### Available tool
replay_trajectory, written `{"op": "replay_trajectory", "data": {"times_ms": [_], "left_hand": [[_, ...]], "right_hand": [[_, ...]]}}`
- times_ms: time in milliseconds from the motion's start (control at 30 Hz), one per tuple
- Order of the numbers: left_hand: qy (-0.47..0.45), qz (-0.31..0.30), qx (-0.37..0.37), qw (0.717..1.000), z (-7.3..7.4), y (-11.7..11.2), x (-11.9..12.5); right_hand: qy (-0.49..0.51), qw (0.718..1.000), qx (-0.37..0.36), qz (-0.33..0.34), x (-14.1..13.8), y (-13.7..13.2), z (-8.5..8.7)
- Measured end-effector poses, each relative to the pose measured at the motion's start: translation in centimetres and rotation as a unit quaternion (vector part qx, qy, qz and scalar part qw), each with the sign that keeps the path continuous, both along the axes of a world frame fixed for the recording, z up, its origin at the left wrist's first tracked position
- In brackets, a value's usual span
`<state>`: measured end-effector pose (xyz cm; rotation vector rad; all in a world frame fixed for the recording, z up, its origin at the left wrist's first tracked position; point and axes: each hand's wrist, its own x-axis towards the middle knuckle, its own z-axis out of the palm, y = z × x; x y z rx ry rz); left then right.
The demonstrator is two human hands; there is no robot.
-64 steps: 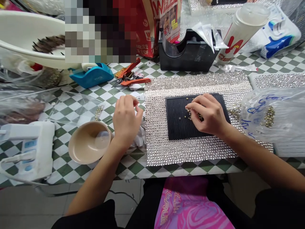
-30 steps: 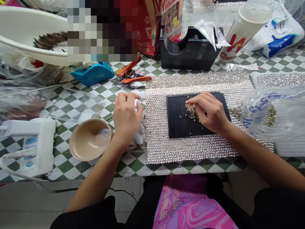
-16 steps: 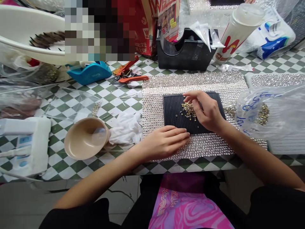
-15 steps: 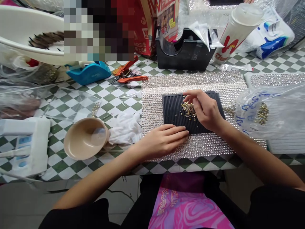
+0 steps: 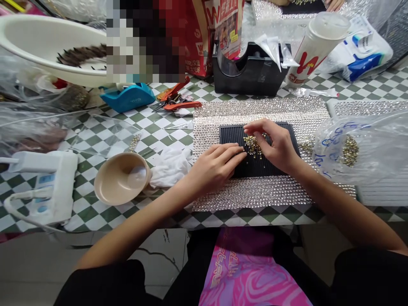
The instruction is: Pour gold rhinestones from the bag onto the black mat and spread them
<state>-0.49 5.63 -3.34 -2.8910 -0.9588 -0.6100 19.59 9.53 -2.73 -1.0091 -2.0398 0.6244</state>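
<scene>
A black ribbed tray [image 5: 231,135] lies on a sparkling rhinestone mesh sheet [image 5: 255,196] in the middle of the checked table. A small heap of gold studs [image 5: 251,144] sits on the tray. My right hand [image 5: 276,144] hovers over the heap with fingertips bent down onto the studs, loosely spread. My left hand [image 5: 214,165] lies flat across the tray's left front part, fingers stretched toward the studs.
A tan bowl [image 5: 123,178] and a white cloth [image 5: 170,165] sit left of the sheet. Orange snips [image 5: 178,102], a blue tape dispenser [image 5: 129,97] and a black tape dispenser [image 5: 251,70] stand behind. A plastic bag with studs [image 5: 353,148] lies right. A white device [image 5: 44,187] sits far left.
My left hand left the white cloth, crossed right onto the mesh sheet, then slid up onto the tray. My right hand stayed over the studs, fingers shifting slightly.
</scene>
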Motion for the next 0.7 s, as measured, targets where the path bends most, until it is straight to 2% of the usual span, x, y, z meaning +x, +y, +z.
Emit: {"op": "replay_trajectory", "data": {"times_ms": [300, 533, 700], "left_hand": [[-0.046, 0.015, 0.003, 0.999, 0.9, 1.7, 1.5], [-0.045, -0.02, 0.016, 0.999, 0.3, 3.0, 4.1], [-0.053, -0.023, -0.016, 0.998, 0.2, 3.8, 4.6]], "right_hand": [[0.015, 0.999, -0.005, 0.03, 0.1, 0.2, -0.1], [0.044, 0.996, -0.041, 0.064, 0.2, 0.1, 0.0], [0.077, 0.994, -0.056, 0.058, 0.3, 0.2, 0.0]]}}
